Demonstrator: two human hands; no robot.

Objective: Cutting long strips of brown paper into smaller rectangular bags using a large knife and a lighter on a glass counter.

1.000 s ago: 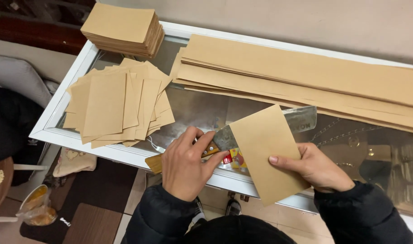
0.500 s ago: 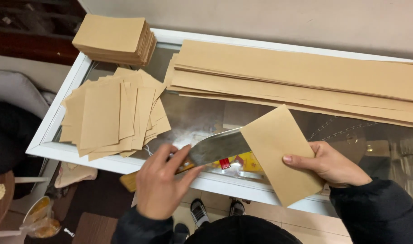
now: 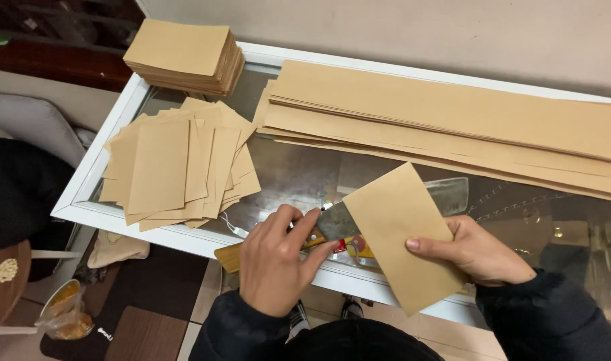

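Left hand (image 3: 273, 264) now slid onto the cleaver (image 3: 339, 224) handle, grip clamped around it, blade flat on the glass surface (image 3: 299, 170), right hand (image 3: 479, 251) pinching a brown paper sheet (image 3: 402, 234) over the blade, loose cut sheets (image 3: 175, 167) at ten o'clock.

paper sheet (image 3: 402, 234) tan | cleaver (image 3: 339, 222) grey, wooden-brown handle | counter frame (image 3: 98, 167) white

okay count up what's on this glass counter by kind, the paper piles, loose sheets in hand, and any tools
Brown paper piles: 3, namely the neat stack, the loose fan of sheets, and the long strips
Single brown sheet in the right hand: 1
Knife under the left hand: 1
Total: 5
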